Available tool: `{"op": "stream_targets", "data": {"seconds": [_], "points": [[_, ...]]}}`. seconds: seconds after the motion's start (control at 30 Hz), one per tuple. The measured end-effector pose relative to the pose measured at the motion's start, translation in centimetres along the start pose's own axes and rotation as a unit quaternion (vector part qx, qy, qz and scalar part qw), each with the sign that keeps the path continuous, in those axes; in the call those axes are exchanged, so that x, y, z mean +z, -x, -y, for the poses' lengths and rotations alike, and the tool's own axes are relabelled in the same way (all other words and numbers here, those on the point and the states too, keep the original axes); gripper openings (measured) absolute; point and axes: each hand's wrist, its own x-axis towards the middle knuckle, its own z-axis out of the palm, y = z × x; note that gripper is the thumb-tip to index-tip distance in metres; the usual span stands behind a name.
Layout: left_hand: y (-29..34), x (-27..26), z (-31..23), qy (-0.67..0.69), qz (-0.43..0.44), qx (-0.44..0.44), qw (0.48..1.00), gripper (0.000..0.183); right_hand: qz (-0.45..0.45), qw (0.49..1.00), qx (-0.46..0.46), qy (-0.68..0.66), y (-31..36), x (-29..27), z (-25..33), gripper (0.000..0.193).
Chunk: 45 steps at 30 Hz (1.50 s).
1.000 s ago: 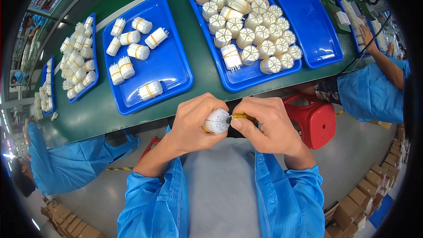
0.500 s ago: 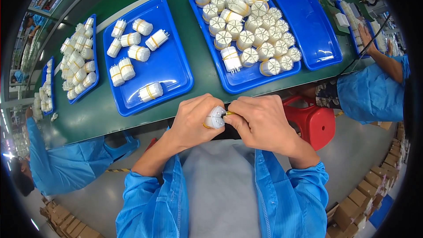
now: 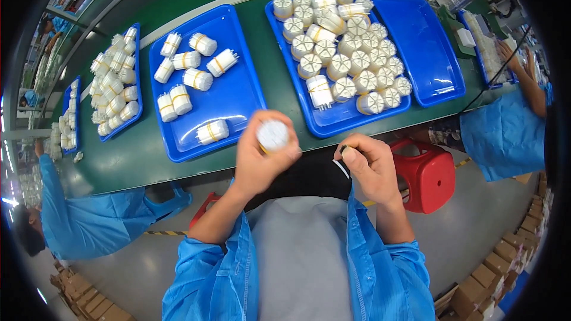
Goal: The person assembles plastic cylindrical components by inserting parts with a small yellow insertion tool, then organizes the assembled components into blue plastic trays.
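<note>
My left hand is closed around a white cylindrical part, its round end face turned up, with a bit of yellow band at its lower edge. Slight blur hides the detail on that face. To the right and apart from it, my right hand pinches a small dark piece with a thin white curved strip hanging below; its exact kind is unclear. Beyond my left hand, a blue tray holds several similar yellow-banded white cylinders.
A second blue tray, full of white cylinders, stands ahead; another blue tray adjoins it on the right. More loaded trays line the green bench at left. A red stool is at my right. Co-workers in blue sit at both sides.
My hands have moved apart. The left has lifted and turned the cylinder's end face up; the right has drawn away to the right with the small piece.
</note>
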Motion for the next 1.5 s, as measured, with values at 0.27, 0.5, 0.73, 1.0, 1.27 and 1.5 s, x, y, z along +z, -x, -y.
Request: {"op": "stream_targets", "data": {"seconds": [0.27, 0.5, 0.73, 1.0, 1.27, 1.5], "points": [[-1.2, -3.1, -1.7, 0.498, -0.217, -0.11, 0.832, 0.056, -0.311, 0.944, 0.01, 0.105, -0.7, -2.0, -4.2, 0.024], [-0.1, -1.0, 0.0, 0.271, -0.113, -0.108, 0.95, 0.036, -0.327, 0.859, -0.047, 0.392, -3.0, -3.2, -4.7, 0.041], [-0.2, 2.2, 0.6, 0.031, -0.018, -0.056, 0.998, 0.039, -0.254, 0.949, -0.046, -0.179, -0.1, -2.8, -2.7, 0.051], [-2.7, 4.4, 0.1, -0.246, 0.133, 0.189, 0.941, 0.055, -0.052, 0.929, 0.014, -0.366, 0.1, -1.1, -1.5, 0.055], [-3.4, 5.0, -0.2, -0.356, 0.143, 0.34, 0.859, 0.043, 0.072, 0.92, 0.033, -0.383, -0.6, -1.1, -1.9, 0.056], [-3.1, 6.0, -0.5, -0.359, 0.123, 0.406, 0.831, 0.031, 0.062, 0.899, 0.05, -0.43, -0.8, 0.1, -2.2, 0.048]]}}
